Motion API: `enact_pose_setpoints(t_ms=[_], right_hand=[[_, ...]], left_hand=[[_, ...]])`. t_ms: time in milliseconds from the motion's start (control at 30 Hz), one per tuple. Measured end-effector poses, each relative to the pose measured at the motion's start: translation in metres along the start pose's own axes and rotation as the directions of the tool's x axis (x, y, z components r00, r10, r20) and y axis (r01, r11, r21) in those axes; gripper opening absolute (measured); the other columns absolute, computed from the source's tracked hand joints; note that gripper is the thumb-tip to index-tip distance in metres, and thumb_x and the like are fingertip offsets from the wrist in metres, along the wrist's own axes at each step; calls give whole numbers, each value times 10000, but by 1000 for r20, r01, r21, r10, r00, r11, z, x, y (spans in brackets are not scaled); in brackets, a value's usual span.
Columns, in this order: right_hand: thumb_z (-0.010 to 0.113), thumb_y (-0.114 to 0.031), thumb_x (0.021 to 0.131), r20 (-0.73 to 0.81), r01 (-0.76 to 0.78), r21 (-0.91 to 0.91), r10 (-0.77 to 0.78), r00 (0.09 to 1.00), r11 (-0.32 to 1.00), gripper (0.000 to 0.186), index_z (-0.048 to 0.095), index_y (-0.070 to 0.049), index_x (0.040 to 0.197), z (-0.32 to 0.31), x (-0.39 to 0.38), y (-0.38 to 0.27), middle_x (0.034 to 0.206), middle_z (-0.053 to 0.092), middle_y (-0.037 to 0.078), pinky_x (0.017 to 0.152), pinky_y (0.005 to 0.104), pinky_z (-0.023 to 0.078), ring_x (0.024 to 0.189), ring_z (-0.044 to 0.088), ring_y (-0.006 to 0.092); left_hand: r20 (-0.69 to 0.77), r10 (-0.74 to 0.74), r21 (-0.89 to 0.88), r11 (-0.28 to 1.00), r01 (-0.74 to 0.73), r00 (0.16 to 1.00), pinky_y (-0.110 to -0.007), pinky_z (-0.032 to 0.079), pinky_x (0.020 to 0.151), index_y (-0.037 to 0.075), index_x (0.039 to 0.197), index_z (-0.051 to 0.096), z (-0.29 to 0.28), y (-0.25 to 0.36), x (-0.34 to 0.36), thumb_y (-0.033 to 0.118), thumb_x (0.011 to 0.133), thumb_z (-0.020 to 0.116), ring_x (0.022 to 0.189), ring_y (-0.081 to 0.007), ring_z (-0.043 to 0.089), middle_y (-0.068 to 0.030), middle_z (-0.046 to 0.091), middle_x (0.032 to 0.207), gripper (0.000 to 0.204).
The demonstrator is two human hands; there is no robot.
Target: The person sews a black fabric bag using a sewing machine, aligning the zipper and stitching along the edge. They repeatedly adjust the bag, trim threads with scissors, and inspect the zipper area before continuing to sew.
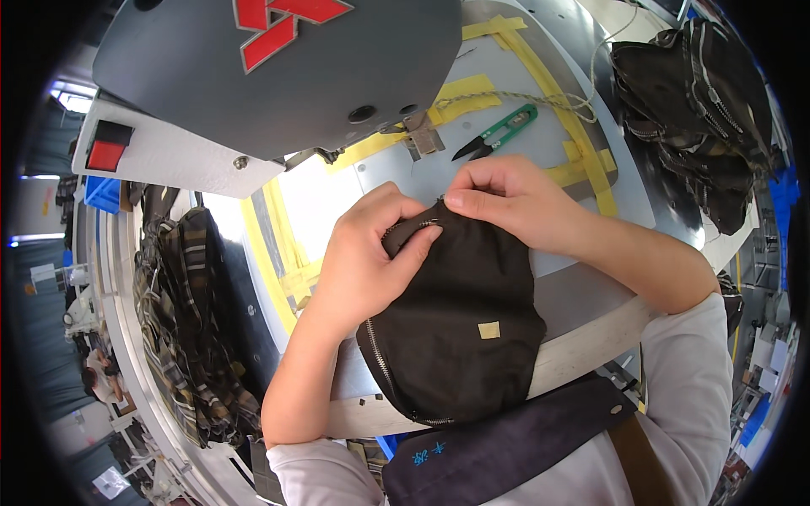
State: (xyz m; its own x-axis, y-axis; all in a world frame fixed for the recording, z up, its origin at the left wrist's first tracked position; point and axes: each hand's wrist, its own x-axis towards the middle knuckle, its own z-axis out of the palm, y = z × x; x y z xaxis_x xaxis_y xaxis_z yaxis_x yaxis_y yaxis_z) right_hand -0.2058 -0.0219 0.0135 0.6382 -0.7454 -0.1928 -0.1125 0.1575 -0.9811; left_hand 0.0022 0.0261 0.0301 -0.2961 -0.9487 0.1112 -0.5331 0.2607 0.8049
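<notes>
1. Stretched from the grip back toward the wearer's body: a dark brown fabric piece (472,291), far end gathered up, broad end hanging at the table's near edge. Long axis running mostly toward and away from the body, nearly straight back from the pinch, with the bulk slightly to its right.

2. Along the left border, behind the grip: a metal zipper (380,358), curving round to the near edge. To its right, behind the grip, a small pale yellow square (489,330).

3. Closed on the fabric's far left corner: the left hand (371,249), thumb pressing on a folded edge with more teeth showing. Nearer of the two to the zippered border.

4. Pinched narrowly at the very tip, touching cloth: the right hand (510,198), thumb and forefinger almost meeting the left thumb.

5. Judged the relation to watch: just ahead of the pinch, slightly left, the machine's presser foot (423,142), apart from the cloth and seemingly nearer the right fingertips.

6. Just ahead of the right hand: green-handled thread snips (506,129), blades pointing left.

7. Farther out: left of the grip, plaid cloth (181,312); ahead and well right, a heap of dark zippered pieces (696,110).
</notes>
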Motion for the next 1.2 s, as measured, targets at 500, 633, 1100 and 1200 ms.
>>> enact_pose_setpoints(t_ms=[500,633,1100,1200], right_hand=[[618,-200,949,-40,4,-101,-8,999,995,207,637,-7,877,1,-4,0,789,583,-39,661,217,427,747,503,26],[623,-206,948,-33,2,-88,-5,999,996,212,640,-8,877,0,-4,0,790,590,-38,659,216,426,747,506,26],[630,-215,947,-37,21,-113,-25,999,993,221,638,-6,876,1,-3,1,781,589,-36,647,216,421,734,501,30],[631,-209,945,-35,17,-123,-21,999,992,216,636,-5,875,2,-3,1,780,589,-36,643,216,422,732,502,29]], left_hand=[[142,-89,-108,989,105,986,-285,428,668,4,921,629,-2,-1,0,51,779,649,708,-174,528,-66,540,784,151],[151,-70,-116,989,88,986,-286,423,664,4,928,627,-3,-3,0,55,776,627,709,-177,524,-68,529,786,161],[136,-51,-147,986,72,989,-285,403,636,-14,902,630,-2,-5,1,95,813,653,685,-163,500,-66,512,753,142],[134,-67,-152,985,87,989,-285,401,626,-16,889,631,-2,-6,0,94,796,659,676,-159,497,-64,509,743,147]])
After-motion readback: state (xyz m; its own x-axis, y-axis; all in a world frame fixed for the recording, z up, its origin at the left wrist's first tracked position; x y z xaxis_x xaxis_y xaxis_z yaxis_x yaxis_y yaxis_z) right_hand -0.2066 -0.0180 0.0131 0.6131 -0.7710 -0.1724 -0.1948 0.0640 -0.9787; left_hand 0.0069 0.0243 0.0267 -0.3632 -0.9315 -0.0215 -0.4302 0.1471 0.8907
